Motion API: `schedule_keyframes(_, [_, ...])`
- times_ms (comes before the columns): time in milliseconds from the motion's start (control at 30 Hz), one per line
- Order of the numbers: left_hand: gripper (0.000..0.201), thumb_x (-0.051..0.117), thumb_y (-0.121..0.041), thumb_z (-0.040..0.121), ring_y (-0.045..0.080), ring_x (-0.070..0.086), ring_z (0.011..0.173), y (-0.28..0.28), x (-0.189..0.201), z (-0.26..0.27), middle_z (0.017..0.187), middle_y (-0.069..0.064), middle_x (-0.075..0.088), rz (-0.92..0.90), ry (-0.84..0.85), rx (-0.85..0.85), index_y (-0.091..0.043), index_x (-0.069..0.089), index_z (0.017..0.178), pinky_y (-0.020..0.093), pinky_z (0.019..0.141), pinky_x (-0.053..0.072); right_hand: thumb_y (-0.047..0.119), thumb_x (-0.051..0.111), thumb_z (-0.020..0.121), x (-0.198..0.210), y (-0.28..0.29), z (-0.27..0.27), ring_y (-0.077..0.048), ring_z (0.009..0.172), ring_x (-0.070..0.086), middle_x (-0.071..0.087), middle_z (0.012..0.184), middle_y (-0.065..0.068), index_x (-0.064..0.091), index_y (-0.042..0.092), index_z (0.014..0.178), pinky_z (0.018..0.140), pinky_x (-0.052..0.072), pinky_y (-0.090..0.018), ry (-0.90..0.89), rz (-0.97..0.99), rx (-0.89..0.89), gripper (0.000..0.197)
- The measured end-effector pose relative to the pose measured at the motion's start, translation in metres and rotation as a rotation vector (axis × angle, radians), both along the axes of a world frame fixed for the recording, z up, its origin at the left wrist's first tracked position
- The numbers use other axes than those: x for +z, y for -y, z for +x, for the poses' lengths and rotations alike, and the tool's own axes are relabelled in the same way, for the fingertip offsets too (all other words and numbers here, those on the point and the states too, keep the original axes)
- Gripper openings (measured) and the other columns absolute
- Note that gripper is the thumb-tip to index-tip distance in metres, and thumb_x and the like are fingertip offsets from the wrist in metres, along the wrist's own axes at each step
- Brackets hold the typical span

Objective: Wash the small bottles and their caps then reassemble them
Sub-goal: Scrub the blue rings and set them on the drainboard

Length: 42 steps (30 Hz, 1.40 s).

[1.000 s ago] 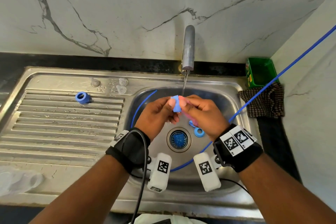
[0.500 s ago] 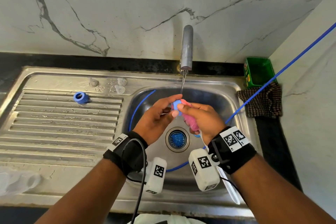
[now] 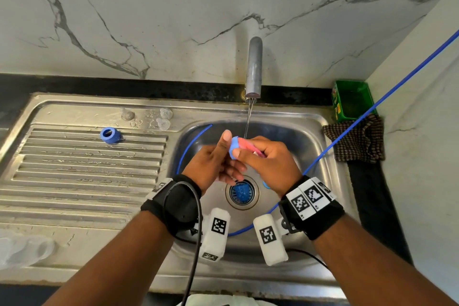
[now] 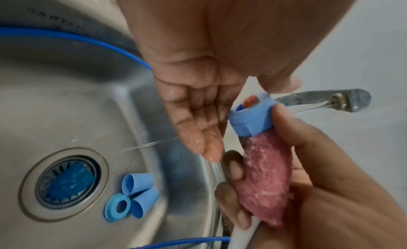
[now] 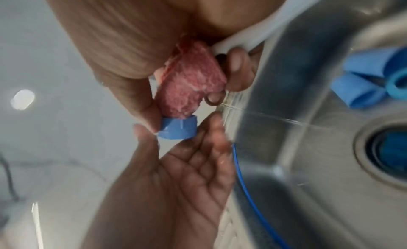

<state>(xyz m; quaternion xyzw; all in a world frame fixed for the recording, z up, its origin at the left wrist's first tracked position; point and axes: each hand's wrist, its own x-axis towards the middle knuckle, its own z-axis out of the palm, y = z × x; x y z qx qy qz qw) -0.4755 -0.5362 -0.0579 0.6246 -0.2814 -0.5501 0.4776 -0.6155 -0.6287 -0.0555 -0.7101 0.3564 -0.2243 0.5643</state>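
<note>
Under the tap [image 3: 253, 69], just below its thin stream, a blue cap [image 3: 233, 148] sits threaded over the tip of a pink brush [image 4: 263, 176]. That brush runs through the cap's bore, so cap and brush share one long axis, slanting from the right hand's palm up and leftward toward the tap side of the basin.

At the cap's right, the right hand [image 3: 269, 163] is wrapped round the brush, thumb pressing the cap's rim and fingers curled on the bristled body and its white handle. At the cap's left, the left hand [image 3: 212, 165] has its fingers straight and loose, with only the thumb tip laid against the cap's outer end; it is the nearer free hand for drawing the cap off along the axis, I judge.

Below the tap, beside the drain, three more blue caps [image 4: 132, 197] lie together on the sink [image 3: 320, 156] floor. Left of the tap, another blue cap [image 3: 109, 135] rests on the ribbed drainboard, and clear bottles [image 3: 164, 118] lie near the basin's back corner.
</note>
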Motion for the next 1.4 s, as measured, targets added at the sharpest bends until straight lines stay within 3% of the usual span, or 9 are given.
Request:
schedule_keyframes(100, [0.045,0.055,-0.038,0.101,0.020,0.070,0.103,-0.001,-0.016,0.003,0.122,0.012,0.065,-0.246,0.220,0.006,-0.017,0.051,0.140,0.033,0.088,0.058,0.021,0.072,0.091,0.000,0.001,0.002,-0.005,0.043,0.038,0.047,0.047,0.012,0.076,0.011,0.106,0.044,0.031,-0.019,0.039,0.405,-0.201,0.018])
schedule_keyframes(233, [0.039,0.064,-0.013,0.098,0.019,0.069,0.101,0.000,-0.028,0.002,0.120,0.007,0.067,-0.289,0.412,-0.024,-0.024,0.059,0.134,0.032,0.091,0.056,0.031,0.070,0.093,-0.001,0.004,0.001,-0.018,0.052,0.030,0.040,0.063,-0.012,0.077,0.010,0.099,0.045,0.022,-0.024,0.040,0.573,-0.190,0.023])
schedule_keyframes(467, [0.062,0.040,-0.048,0.105,0.023,0.062,0.055,0.009,0.003,-0.002,0.072,0.017,0.070,0.015,0.037,0.124,0.003,0.069,0.083,0.030,0.054,0.054,0.039,0.065,0.093,0.005,0.003,0.001,-0.009,0.066,0.057,0.059,0.070,-0.002,0.076,0.019,0.081,0.066,0.048,-0.031,-0.095,-0.155,0.069,0.026])
schedule_keyframes(567, [0.063,0.045,-0.055,0.100,0.021,0.062,0.052,0.008,0.006,-0.001,0.071,0.015,0.070,0.097,0.039,0.066,0.001,0.069,0.085,0.027,0.048,0.051,0.036,0.072,0.090,0.002,0.007,-0.002,-0.006,0.060,0.056,0.061,0.066,0.007,0.076,0.020,0.083,0.061,0.046,-0.027,-0.120,-0.105,0.038,0.018])
schedule_keyframes(733, [0.039,0.060,-0.036,0.097,0.025,0.073,0.091,0.006,-0.011,0.001,0.112,0.013,0.069,-0.130,0.164,0.054,-0.012,0.061,0.128,0.033,0.080,0.061,0.025,0.070,0.094,0.000,0.010,-0.001,-0.006,0.045,0.038,0.043,0.051,0.003,0.074,-0.003,0.087,0.047,0.031,-0.021,-0.001,0.275,-0.195,0.029])
schedule_keyframes(867, [0.040,0.069,-0.012,0.094,0.018,0.071,0.103,0.005,-0.017,0.001,0.115,0.007,0.070,-0.228,0.313,-0.033,-0.014,0.060,0.133,0.029,0.093,0.056,0.039,0.068,0.094,0.001,0.012,-0.002,-0.018,0.048,0.032,0.038,0.060,-0.011,0.077,0.012,0.091,0.045,0.027,-0.024,-0.016,0.438,-0.205,0.029])
schedule_keyframes(1000, [0.033,0.055,-0.027,0.101,0.021,0.072,0.081,0.009,-0.007,-0.001,0.091,0.016,0.074,-0.136,0.139,0.052,0.000,0.069,0.116,0.031,0.077,0.058,0.039,0.062,0.098,0.002,0.012,-0.002,-0.006,0.061,0.055,0.063,0.066,0.004,0.079,0.024,0.097,0.057,0.047,-0.027,-0.038,0.148,-0.067,0.022])
schedule_keyframes(1200, [0.070,0.055,-0.063,0.085,0.019,0.068,0.065,0.011,0.008,0.001,0.080,0.012,0.071,0.069,-0.102,0.051,0.003,0.070,0.100,0.025,0.058,0.055,0.027,0.071,0.092,-0.002,0.017,-0.008,-0.003,0.062,0.051,0.054,0.066,0.016,0.075,0.024,0.079,0.066,0.042,-0.023,0.022,-0.054,0.054,0.014])
schedule_keyframes(1400, [0.042,0.070,-0.022,0.092,0.015,0.068,0.111,0.011,-0.010,-0.002,0.120,0.001,0.071,-0.254,0.202,-0.001,-0.018,0.060,0.132,0.030,0.097,0.055,0.035,0.070,0.093,-0.001,0.018,-0.002,-0.016,0.054,0.046,0.058,0.058,0.004,0.082,0.024,0.090,0.054,0.038,-0.030,-0.013,0.287,-0.122,0.016])
